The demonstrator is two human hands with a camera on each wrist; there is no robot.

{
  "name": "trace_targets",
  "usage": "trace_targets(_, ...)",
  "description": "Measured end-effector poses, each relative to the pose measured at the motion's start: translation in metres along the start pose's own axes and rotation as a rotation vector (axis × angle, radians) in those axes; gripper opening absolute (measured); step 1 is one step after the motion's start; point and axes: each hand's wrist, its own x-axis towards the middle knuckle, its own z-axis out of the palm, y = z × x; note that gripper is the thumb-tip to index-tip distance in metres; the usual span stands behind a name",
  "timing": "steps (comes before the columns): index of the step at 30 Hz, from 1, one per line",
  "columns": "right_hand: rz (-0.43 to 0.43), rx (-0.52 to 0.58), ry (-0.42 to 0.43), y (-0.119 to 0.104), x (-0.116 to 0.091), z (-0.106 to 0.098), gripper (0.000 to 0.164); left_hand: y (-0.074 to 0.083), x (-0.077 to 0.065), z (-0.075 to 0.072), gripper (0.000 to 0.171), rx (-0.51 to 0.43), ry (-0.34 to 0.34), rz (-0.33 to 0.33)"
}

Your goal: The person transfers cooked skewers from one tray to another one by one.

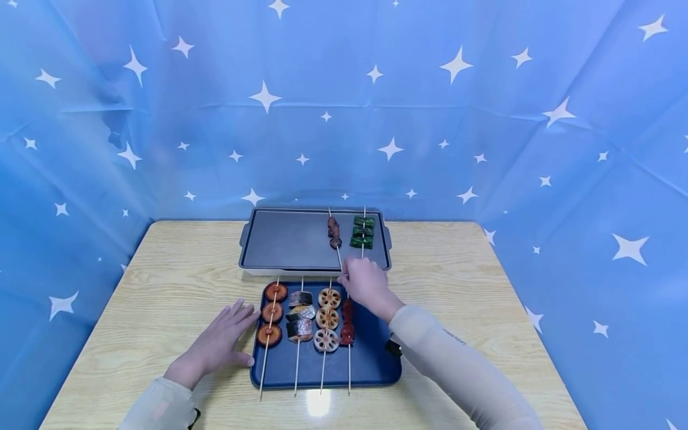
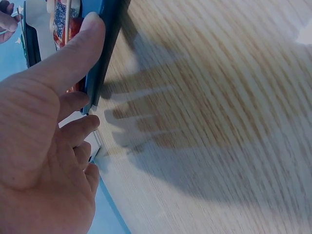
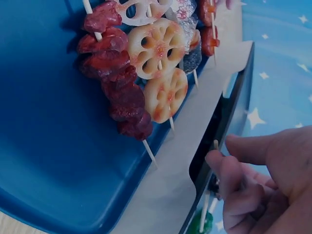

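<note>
My right hand (image 1: pixel 369 286) pinches the stick end of a brown meat skewer (image 1: pixel 334 233) between thumb and fingers. The skewer's meat lies on the dark griddle plate (image 1: pixel 290 239), its stick reaching over the front rim. To its right on the plate is a green vegetable skewer (image 1: pixel 363 232). My left hand (image 1: pixel 221 340) is spread at the left edge of the blue tray (image 1: pixel 376 364), its thumb and fingertips at the rim. On that tray lie a round brown slice skewer (image 1: pixel 272 312), a fish skewer (image 1: pixel 300 328), a lotus root skewer (image 1: pixel 327 318) and a red meat skewer (image 3: pixel 112 78).
The wooden table (image 1: pixel 451 269) carries the griddle at the back and the tray in front of it, close together. A blue star-patterned curtain (image 1: pixel 333 149) hangs behind the table and at both sides. My right forearm passes over the tray's right edge.
</note>
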Motion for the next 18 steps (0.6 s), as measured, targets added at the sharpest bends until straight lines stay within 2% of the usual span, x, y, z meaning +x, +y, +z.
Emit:
trace_targets(13,0.055,0.055,-0.042,-0.006,0.010,0.005,0.023,0.000,-0.001,-0.001,0.094,-0.020,-0.003,-0.006)
trace_targets(15,0.064,0.095,-0.055,-0.007,0.011,0.003,0.023,0.001,-0.001,-0.001,0.094,-0.018,-0.003,-0.007)
trace_targets(18,0.092,0.226,-0.086,-0.007,0.013,-0.002,0.022,0.001,-0.001,-0.001,0.094,-0.013,0.000,-0.008)
